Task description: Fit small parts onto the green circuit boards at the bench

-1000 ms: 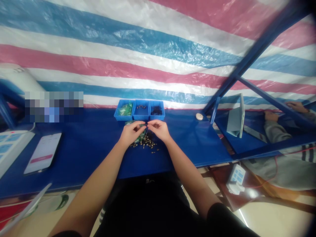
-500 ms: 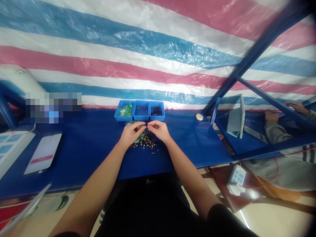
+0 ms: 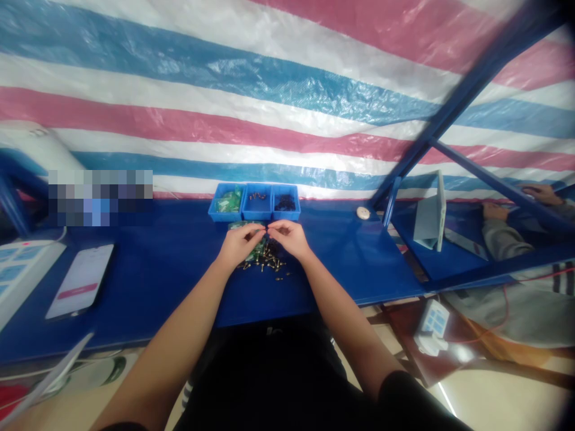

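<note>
My left hand (image 3: 240, 242) and my right hand (image 3: 290, 235) meet fingertip to fingertip over a small heap of brass-coloured parts (image 3: 267, 260) on the blue table (image 3: 171, 269). Both hands are pinched closed on something tiny that I cannot make out. A green piece (image 3: 242, 225) shows just beyond my left fingers. Behind the hands stand three small blue bins: the left bin (image 3: 227, 201) holds green pieces, the middle bin (image 3: 257, 201) a few brass parts, the right bin (image 3: 286, 202) dark parts.
A phone (image 3: 81, 280) lies on the table at the left, beside a white device (image 3: 20, 269). A round white object (image 3: 362, 212) sits right of the bins. A blue frame post (image 3: 453, 102) rises at the right; another person's hands (image 3: 494, 211) work beyond it. A striped tarp (image 3: 269, 90) hangs behind.
</note>
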`<state>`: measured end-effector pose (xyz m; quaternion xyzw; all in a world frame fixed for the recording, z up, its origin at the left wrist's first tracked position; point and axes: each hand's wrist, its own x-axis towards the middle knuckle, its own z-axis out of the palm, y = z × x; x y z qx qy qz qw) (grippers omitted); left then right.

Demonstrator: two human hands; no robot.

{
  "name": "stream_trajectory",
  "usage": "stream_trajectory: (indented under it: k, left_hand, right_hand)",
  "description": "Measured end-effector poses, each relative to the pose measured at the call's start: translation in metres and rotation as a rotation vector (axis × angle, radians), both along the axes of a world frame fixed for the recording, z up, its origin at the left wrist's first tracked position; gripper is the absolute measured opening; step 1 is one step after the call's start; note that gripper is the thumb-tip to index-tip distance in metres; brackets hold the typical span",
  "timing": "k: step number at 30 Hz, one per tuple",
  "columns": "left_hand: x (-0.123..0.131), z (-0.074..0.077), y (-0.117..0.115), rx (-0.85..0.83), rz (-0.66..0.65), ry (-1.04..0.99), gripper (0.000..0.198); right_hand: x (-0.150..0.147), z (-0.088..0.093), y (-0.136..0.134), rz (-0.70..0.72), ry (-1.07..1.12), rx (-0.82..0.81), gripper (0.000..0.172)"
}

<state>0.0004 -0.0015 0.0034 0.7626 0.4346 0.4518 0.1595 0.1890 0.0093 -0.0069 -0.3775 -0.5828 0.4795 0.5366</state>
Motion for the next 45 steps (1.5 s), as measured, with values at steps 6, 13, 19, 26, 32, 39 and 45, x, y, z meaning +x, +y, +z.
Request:
stream_trajectory:
  k: [6, 13, 19, 26, 32, 39, 45]
  left_hand:
    - [-0.0002, 0.0021, -0.0009, -0.046, 0.015, 0.021, 0.03]
    - [0.0002, 0.0005, -0.0005, -0.007, 0.007, 0.008, 0.027]
    - [0.0002, 0.0017, -0.0016, -0.045, -0.001, 0.014, 0.029]
    - [0.0002, 0.0012, -0.0011, -0.011, 0.009, 0.001, 0.027]
    - [-0.0002, 0.0018, -0.0017, -0.034, -0.003, -0.001, 0.028]
    - [0.0003, 0.0016, -0.0012, 0.001, 0.002, 0.013, 0.028]
    - [0.0, 0.0037, -0.0032, -0.011, 0.012, 0.028, 0.03]
  right_hand:
    - [0.0001, -0.0005, -0.0017, -0.007, -0.049, 0.002, 0.031]
    - [0.0005, -0.0005, -0.0014, 0.003, -0.04, 0.003, 0.03]
    - [0.0005, 0.0001, -0.0013, -0.004, -0.033, 0.015, 0.03]
    - [0.0004, -0.0005, -0.0012, 0.016, -0.03, 0.009, 0.03]
    - [0.0006, 0.0013, -0.0024, 0.007, -0.052, 0.01, 0.03]
    - [0.0014, 0.0025, -0.003, -0.003, -0.068, 0.031, 0.029]
    - [0.0009, 0.0021, -0.0027, -0.01, -0.069, 0.022, 0.03]
